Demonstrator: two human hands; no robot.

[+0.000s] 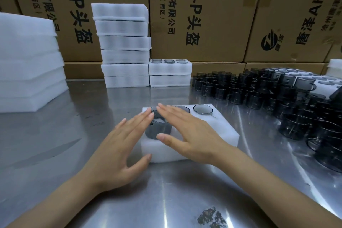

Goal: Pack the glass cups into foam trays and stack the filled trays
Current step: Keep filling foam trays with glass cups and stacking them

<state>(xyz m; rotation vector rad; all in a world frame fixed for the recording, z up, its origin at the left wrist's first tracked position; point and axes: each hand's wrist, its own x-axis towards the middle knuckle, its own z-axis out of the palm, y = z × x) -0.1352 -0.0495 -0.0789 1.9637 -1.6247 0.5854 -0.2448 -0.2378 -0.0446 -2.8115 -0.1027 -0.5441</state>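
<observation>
A white foam tray [226, 135] lies on the steel table in front of me, with dark glass cups in its pockets. One cup [202, 109] shows in the far right pocket. A dark cup [157, 131] sticks up out of a near left pocket, between my hands. My left hand [120, 146] is flat, fingers apart, at the tray's left side, its thumb touching the tray's front left corner. My right hand [190, 133] hovers flat over the tray's middle, holding nothing and hiding the pockets beneath it.
Loose dark glass cups [259, 89] crowd the table's right side. Two stacks of filled foam trays [124, 46] [170, 73] stand at the back centre. A pile of foam sheets [29, 65] sits at the left. Cardboard boxes [203, 15] wall off the back.
</observation>
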